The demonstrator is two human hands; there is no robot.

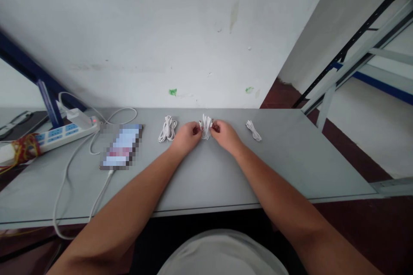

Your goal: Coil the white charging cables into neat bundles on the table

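A bundled white cable (206, 128) lies on the grey table (209, 180) between my two hands. My left hand (189, 135) is closed in a pinch on one end of this cable, where a small dark-tipped plug shows. On the other side, my right hand (223, 132) pinches the opposite end, with another dark-tipped plug at its fingertips. A larger heap of coiled white cables (167, 129) rests just left of my left hand. Further right, apart from my right hand, sits a small folded white cable (253, 130).
On the left lies a phone (121, 146), its screen blurred, with a white charging lead plugged in. Behind it is a power strip (61, 134) holding a white charger (77, 117). The wall (180, 43) borders the table's back; a metal rack (361, 58) stands at right.
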